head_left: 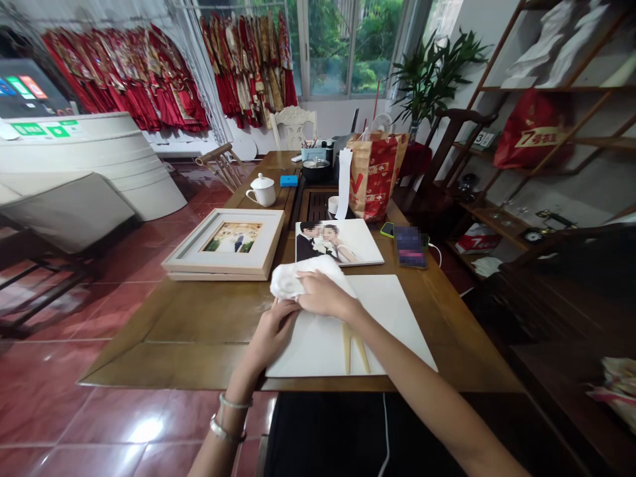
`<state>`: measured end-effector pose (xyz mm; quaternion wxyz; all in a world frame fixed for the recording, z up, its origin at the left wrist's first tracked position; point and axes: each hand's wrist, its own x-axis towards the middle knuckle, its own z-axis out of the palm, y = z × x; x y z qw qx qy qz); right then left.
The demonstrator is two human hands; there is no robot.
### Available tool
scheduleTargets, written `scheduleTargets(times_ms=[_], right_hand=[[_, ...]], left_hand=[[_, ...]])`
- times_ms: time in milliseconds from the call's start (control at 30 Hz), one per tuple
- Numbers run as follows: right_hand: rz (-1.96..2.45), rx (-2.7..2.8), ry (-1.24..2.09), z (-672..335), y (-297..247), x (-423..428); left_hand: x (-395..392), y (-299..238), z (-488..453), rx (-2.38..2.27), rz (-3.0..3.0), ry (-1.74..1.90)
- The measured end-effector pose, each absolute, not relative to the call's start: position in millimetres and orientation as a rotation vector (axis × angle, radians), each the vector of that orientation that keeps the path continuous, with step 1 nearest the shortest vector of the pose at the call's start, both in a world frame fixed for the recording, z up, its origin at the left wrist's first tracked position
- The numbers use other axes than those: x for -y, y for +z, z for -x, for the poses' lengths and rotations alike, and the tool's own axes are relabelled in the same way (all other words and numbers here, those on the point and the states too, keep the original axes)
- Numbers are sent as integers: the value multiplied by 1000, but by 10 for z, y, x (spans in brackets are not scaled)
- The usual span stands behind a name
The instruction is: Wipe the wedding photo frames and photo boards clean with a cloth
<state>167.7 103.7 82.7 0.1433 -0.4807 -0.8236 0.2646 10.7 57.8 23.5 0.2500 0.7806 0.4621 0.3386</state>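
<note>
My right hand (325, 295) is closed on a bunched white cloth (285, 281), its fingers pressed into the folds. The cloth lies over the far left part of a flat white board (397, 311). Close by, my left hand (273, 331) has its fingers bent around the board's left edge, touching the right hand; its fingertips are partly hidden. Two pale tan strips (346, 351) form a narrow upside-down V on the board, partly covered by my right forearm. Beyond the board lies a wedding photo panel (360, 242).
Stacked light wood picture frames (179, 248) lie on the left of the wooden table (183, 324). Behind are a lidded white mug (263, 191), a small blue box (289, 181) and a red-and-brown paper bag (375, 175). A phone on a cable (411, 246) sits at the right.
</note>
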Motion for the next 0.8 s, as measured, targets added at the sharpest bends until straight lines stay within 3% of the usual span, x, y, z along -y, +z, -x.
scheduleTargets(times_ms=[133, 467, 800], right_hand=[[1403, 2412, 683, -1640, 835, -980], [1835, 2125, 388, -2860, 603, -624], [1197, 2633, 453, -2237, 597, -172]], left_hand=[[-574, 230, -94, -1273, -2130, 909], [-583, 184, -116, -1234, -2101, 912], [-593, 168, -107, -1273, -2081, 896]])
